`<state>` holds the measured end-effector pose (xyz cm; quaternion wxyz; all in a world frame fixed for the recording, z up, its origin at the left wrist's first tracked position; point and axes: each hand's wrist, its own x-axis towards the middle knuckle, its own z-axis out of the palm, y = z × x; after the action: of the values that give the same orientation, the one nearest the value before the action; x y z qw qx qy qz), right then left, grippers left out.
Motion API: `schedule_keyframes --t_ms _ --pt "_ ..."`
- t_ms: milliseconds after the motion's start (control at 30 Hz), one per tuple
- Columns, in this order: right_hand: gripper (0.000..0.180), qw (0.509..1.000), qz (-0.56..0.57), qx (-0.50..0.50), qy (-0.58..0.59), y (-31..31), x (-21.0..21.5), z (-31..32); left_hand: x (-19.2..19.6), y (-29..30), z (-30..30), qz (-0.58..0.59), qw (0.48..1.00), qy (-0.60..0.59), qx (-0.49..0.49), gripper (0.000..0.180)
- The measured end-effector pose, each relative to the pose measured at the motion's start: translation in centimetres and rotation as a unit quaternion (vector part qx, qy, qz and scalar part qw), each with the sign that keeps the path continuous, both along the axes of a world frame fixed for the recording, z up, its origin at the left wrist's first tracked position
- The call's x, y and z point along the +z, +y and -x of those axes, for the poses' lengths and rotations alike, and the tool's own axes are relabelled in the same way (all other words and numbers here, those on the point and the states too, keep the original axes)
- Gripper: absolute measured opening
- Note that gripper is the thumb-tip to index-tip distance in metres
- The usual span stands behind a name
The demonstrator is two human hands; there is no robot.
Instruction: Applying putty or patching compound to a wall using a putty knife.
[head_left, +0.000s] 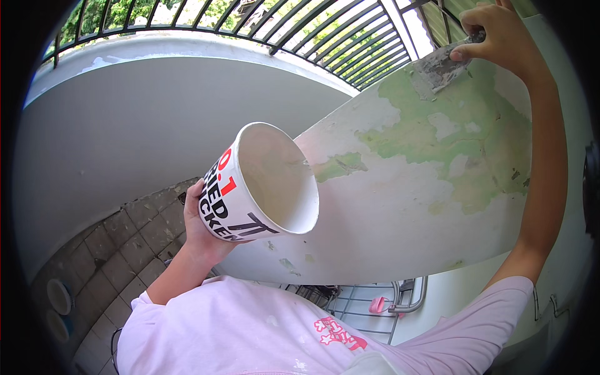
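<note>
My left hand (204,232) is wrapped round a white paper bucket (245,199) with black and red lettering, held up in front of my chest. The bucket's mouth tilts toward the right, and its pale inner side shows; I cannot make out what lies at its bottom. High at the far right, my right hand (509,39) grips a putty knife (439,70). Its wide blade, crusted with grey-white residue, lies at the upper edge of a white wall (400,212). Green patches (425,137) show on that wall where the white coat is broken.
A black barred railing (275,28) tops the grey parapet (156,112) on the left and ahead. Below is a dirty tiled floor (119,262) with round containers (59,297). A metal rack (362,306) holding a pink item (377,305) stands close to my body.
</note>
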<state>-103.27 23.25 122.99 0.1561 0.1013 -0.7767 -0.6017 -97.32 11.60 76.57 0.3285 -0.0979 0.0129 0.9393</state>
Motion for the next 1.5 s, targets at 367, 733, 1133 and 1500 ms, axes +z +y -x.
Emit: schedule_keyframes --t_ms 367,733,1133,1500 --pt "0.051 0.999 -0.009 0.037 -0.035 0.1 -1.7 -0.5 -0.1 -0.2 -0.2 0.007 1.0 0.012 0.001 0.066" --pt "0.054 0.998 0.03 0.055 0.028 -0.8 0.4 -2.1 0.4 -0.4 -0.5 0.022 0.999 0.014 0.02 0.067" --pt "0.056 0.995 -0.013 0.059 0.084 -2.9 -1.0 -3.7 0.6 -1.1 -0.7 0.018 0.999 0.03 0.031 0.069" --pt "0.058 0.987 -0.122 0.05 0.096 -2.7 -0.6 -4.5 0.3 -1.3 -0.1 0.009 0.999 0.033 0.031 0.071"
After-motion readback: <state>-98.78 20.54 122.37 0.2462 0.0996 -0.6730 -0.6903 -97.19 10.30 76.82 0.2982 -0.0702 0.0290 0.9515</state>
